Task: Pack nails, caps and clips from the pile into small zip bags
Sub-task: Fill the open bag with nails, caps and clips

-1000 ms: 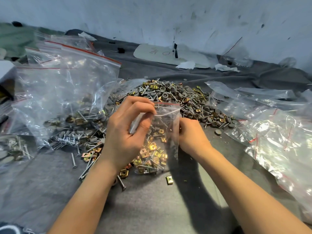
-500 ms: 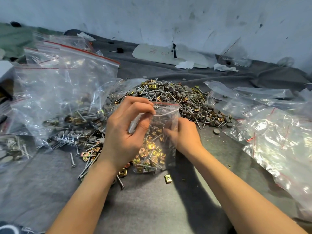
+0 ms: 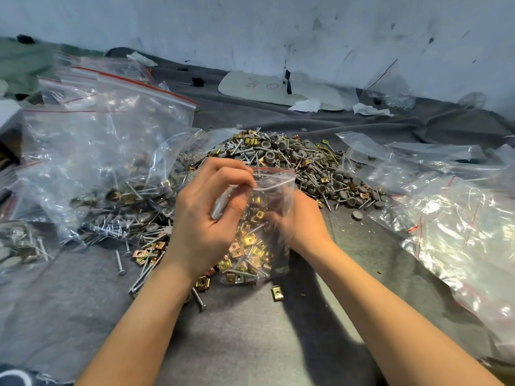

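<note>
Small zip bag (image 3: 274,188) stands centre frame, just in front of the pile (image 3: 292,160), its bottom resting on the grey cloth (image 3: 250,335). Left hand (image 3: 203,218) has thumb + forefinger pinching the bag's mouth at the left end of the red strip, other fingers curled in over a pale flat bit in the palm, can't tell what that is. Right hand (image 3: 303,224) is at the bag's right side, fingers blurred & seen through the film; can't tell if they're inside, behind or gripping. Bag looks approx half full of brass clips (image 3: 248,246) w/ a few nails (image 3: 239,270) mixed in. Handling, my guess: film is thin, soft & slippery w/ no stiffness of its own, so it sags wherever it isn't held; the load is dense metal, heavy for its bulk, and all the weight sits low. Nail points + clip edges could poke through if squeezed hard. Best hold is prob the thicker zip strip up top, both ends, or a cupped hand under the load, not the mid wall, which would just crumple. One stray clip (image 3: 276,292) lies on the cloth just below the bag, loose nails (image 3: 145,271) to its lower left. Big filled bag (image 3: 111,140) upper left, empty bags (image 3: 459,218) at right
</note>
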Tool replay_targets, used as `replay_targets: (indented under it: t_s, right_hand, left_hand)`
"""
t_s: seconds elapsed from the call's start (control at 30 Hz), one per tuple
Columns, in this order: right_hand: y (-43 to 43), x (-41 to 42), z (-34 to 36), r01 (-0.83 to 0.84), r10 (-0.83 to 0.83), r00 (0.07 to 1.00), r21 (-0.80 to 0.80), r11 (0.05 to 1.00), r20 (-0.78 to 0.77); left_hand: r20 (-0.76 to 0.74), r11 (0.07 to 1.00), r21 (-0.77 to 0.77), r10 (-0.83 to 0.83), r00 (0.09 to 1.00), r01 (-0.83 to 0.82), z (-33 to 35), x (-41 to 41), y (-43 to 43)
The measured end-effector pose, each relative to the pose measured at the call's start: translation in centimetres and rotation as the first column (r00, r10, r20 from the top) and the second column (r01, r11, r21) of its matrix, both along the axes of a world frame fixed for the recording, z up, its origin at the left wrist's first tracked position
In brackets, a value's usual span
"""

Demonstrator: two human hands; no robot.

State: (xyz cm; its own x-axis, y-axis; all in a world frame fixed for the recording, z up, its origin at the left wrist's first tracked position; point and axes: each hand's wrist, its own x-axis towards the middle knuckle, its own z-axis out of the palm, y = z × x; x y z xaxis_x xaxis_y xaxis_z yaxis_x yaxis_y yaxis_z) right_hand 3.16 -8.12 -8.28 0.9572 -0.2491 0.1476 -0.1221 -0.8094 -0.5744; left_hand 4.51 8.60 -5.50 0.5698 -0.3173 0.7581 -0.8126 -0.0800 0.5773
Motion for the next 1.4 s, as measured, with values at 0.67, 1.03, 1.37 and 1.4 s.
replay_targets:
  t_s: [0.67,1.03,1.37,1.4]
  right_hand:
    - [-0.8,-1.1,3.8,0.077,-0.202,0.957,0.489,0.869,0.208]
    - [2.1,-4.6,8.3,-0.265,-0.164,0.742,0.509,0.819,0.651]
    - [1.9,-5.0,8.3,-0.122,-0.016,0.828,0.208,0.971,0.560]
    - [1.5,-4.9,8.3,-0.109,-0.060,0.831,0.268,0.957,0.553]
  left_hand:
    - [-0.034,1.000,-0.014,-0.013,0.999,0.012,0.0,0.0,0.1]
    - [-0.042,0.999,-0.013,-0.034,0.999,0.033,0.3,-0.3,0.0]
    - [-0.025,0.999,-0.006,-0.033,0.999,0.032,0.3,-0.5,-0.2]
    - [-0.023,0.999,-0.011,-0.032,0.999,0.031,0.3,-0.5,-0.2]
